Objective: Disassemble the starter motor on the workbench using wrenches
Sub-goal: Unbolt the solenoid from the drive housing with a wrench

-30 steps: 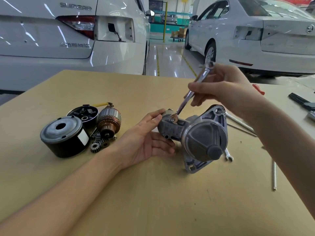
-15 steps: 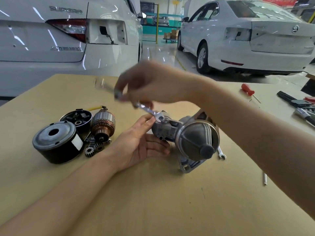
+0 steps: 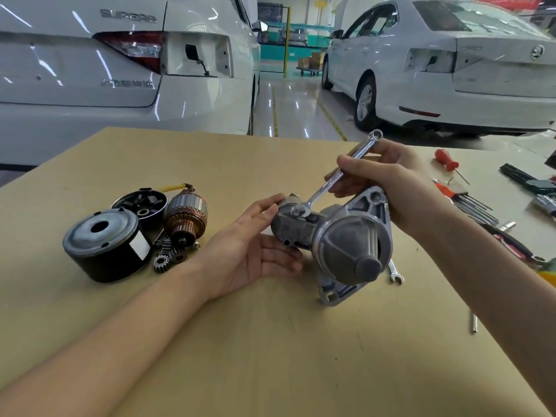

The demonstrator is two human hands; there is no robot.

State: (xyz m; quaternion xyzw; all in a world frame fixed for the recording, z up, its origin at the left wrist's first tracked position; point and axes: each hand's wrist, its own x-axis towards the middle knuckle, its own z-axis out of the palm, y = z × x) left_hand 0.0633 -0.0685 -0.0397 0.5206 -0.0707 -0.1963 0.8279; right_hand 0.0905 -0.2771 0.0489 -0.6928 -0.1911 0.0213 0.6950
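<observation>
Gripped in the curled fingers of the right hand [image 3: 388, 182], the wrench [image 3: 340, 176] slants down so that its open end sits on a nut [image 3: 298, 210] atop the starter motor [image 3: 334, 239], which lies on the workbench [image 3: 270, 341] near its middle. Its left hand [image 3: 255, 248] lies with straight fingers against the motor's rear end, steadying it and holding nothing. To do the step well, the person should probably seat the wrench fully on the nut and brace firmly against the turn, since a slip could round the flats. Removed parts, a black housing [image 3: 102, 245], an armature [image 3: 186, 216] and small gears [image 3: 167, 257], lie well apart on the left; a second wrench [image 3: 395, 273] lies just beside the motor's right side. Bare bench toward the near edge offers the swing most room.
</observation>
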